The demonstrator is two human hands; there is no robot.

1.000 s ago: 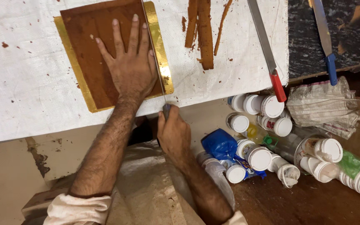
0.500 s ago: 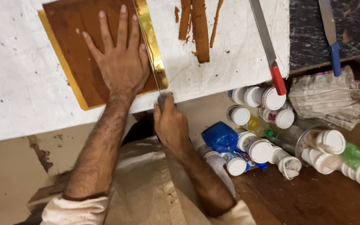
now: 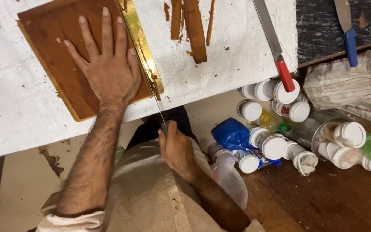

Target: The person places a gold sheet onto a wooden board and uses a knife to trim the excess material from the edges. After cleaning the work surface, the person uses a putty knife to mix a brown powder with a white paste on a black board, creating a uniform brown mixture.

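— Pressing flat on the brown slab point(image 3: 61, 64) is the left hand point(image 3: 108, 73), palm down, fingers spread wide and gripping nothing; the slab lies on a gold board point(image 3: 144, 51) at the near-left part of the white-covered table point(image 3: 13, 111), one corner close to the table's near edge.

— And the right hand point(image 3: 177, 148)?

— Closed around the handle of a thin-bladed knife point(image 3: 151, 86), just off the table's near edge, above the person's lap; the blade runs away from that fist along the slab's right side, where the bare strip of gold board shows; whether the edge is inside the slab or only against it, I cannot tell.

— What lies around them?

— Further along the table, toward its far edge, several brown trimmed strips point(image 3: 194, 30) lie side by side, with crumbs scattered about; near the table's right edge rests a long knife with a red handle point(image 3: 285, 75), its handle overhanging; beyond it, on a dark surface, a blue-handled knife point(image 3: 349, 43); below the table's right end stands a crowd of white-capped jars point(image 3: 275, 146), a blue plastic bag point(image 3: 232, 133) among them, and a bundle of clear plastic bags point(image 3: 344, 90) to their right.
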